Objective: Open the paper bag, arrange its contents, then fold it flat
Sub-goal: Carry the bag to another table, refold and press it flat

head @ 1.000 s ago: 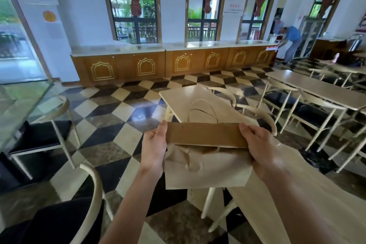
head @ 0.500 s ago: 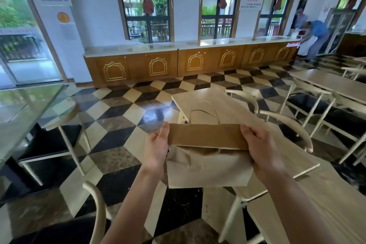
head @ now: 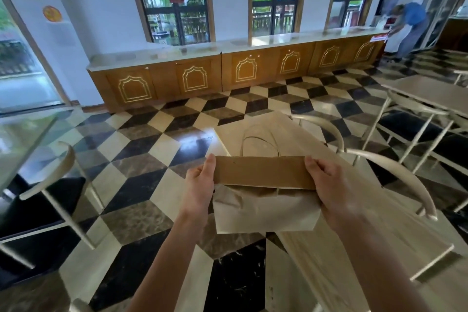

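Paper bag (head: 266, 206) held in mid-air over the near edge of the wooden surface (head: 354, 248), above checkered floor (head: 141, 159). Left hand (head: 200, 185) clamped on bag's left end, thumb on top of the darker folded band (head: 263, 172), fingers underneath, out of sight. Right hand (head: 331, 190) gripping the right end, thumb over the band, fingers wrapped behind. Band lying flat across the upper part; lighter crumpled body hanging below it. 2 handle loops (head: 260, 142) visible beyond the band, against the surface. Pale curved chair back (head: 395, 172) just right of the right hand. Contents not visible.
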